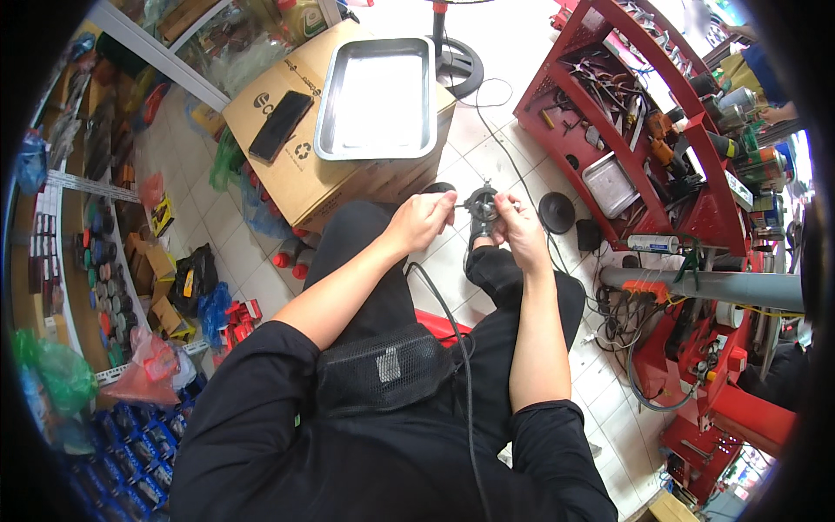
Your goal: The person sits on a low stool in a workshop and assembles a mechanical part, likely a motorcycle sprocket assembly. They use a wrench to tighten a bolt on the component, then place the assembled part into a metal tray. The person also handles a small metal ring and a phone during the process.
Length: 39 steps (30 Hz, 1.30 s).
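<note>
Between my two hands, above the floor and near my right foot, is a small dark metal ring-shaped tool [481, 205] with thin rods at its sides. My left hand [421, 221] closes around the rod on its left side. On the other side my right hand [520, 230] pinches the tool's right end between thumb and fingers. The ring's middle looks partly open; its finer details are too small to make out. A black round disc [557, 212] lies on the tiles to the right of my right hand.
Ahead on the left, a cardboard box [252, 122] carries a metal tray [323, 122] and a black phone [281, 127]. A red tool cart [544, 87] full of pliers stands to the right, with a grey pipe [757, 287] nearer. Shelves of goods line the left; a cable [496, 130] crosses the floor.
</note>
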Tool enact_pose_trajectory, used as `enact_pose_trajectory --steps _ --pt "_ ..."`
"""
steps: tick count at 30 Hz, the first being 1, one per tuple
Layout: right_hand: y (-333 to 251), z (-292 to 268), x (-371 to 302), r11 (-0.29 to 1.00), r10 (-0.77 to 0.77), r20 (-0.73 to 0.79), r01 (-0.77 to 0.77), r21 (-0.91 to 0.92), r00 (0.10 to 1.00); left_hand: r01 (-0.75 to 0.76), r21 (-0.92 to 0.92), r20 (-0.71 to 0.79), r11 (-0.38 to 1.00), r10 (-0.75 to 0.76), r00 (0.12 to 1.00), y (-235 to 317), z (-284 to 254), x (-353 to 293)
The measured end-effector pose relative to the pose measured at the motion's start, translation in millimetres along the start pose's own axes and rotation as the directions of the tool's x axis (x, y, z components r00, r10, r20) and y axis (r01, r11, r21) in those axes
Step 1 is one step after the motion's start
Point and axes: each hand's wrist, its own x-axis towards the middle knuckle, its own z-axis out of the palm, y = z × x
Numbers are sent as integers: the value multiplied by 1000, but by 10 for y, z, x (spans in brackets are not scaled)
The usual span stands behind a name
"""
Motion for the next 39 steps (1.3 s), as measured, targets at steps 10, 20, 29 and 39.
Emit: enact_pose_trajectory --steps 10,20,29,39 --pt "0 -145 -3 987 56 -12 -57 -152 998 -156 0 -31 988 156 987 26 117 63" --pt "48 -31 -3 1000 26 65 -27 12 998 -185 -182 -83 966 172 982 24 108 -39" --pt "39 -15 -9 1000 29 51 -29 -8 998 -47 -294 10 955 53 999 -117 117 -19" --pt "30 -20 -6 1000 20 49 -20 -3 999 -67 -92 60 993 73 996 -60 69 -26"
